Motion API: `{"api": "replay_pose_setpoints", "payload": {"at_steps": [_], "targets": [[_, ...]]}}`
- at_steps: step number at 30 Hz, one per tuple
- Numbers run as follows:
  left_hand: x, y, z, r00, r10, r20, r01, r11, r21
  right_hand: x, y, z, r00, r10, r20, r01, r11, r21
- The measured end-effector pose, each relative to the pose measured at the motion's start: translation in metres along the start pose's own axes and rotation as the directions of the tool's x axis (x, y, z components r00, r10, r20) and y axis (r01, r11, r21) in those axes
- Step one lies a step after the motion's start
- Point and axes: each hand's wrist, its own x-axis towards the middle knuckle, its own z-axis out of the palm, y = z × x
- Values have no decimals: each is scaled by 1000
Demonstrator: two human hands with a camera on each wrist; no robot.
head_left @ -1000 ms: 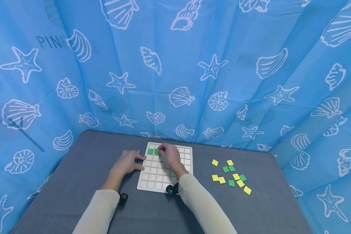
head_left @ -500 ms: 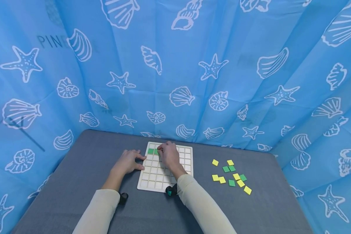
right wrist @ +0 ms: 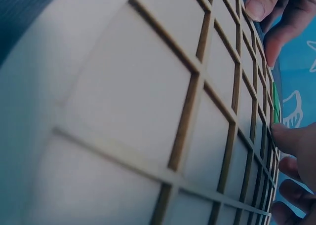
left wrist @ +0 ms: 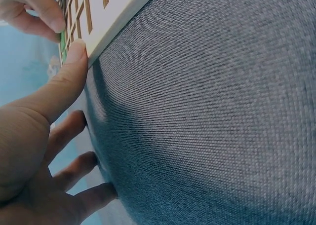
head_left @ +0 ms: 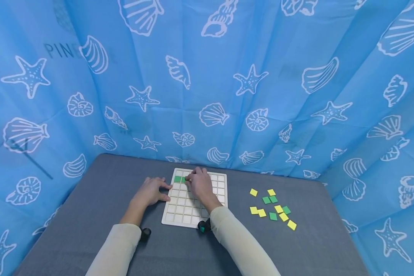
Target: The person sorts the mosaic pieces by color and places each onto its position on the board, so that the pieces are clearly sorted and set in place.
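A white grid board with square cells lies on the table. Along its left edge my left hand is spread; in the left wrist view its thumb presses on the rim while the other fingers reach down beside the board. Over the upper part of the board, my right hand pinches a green square tile low in a cell. Another green tile sits in the cell just left of it. The right wrist view has my right thumb at the green edge, the fingers curled below.
To the right of the board, loose yellow tiles and green tiles lie scattered on the grey tabletop. A blue curtain with shell prints hangs behind and at both sides.
The pinched green tile has shifted slightly left, closer to the first green tile, and my right fingers have moved with it. My left hand has stayed at the board's edge.
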Motion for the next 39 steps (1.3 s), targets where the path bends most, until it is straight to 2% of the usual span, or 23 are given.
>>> {"api": "replay_pose_setpoints", "payload": {"at_steps": [11,18,25,32,39], "targets": [[3,-2,2,1000,-15,7,14,1000,9,-10,3,-9,996,-67,64,74,992,-103],[4,-2,3,1000,-5,1,5,1000,5,-19,6,-11,989,-113,98,124,986,-112],[6,-4,3,1000,-9,-3,9,1000,15,-30,6,-16,984,-74,161,90,991,-100],[4,-3,4,1000,-18,-5,18,1000,25,-40,5,-21,984,-61,169,83,988,-130],[-1,0,1,1000,1,-10,-1,1000,13,-48,12,-18,983,-36,178,60,989,-133]]}}
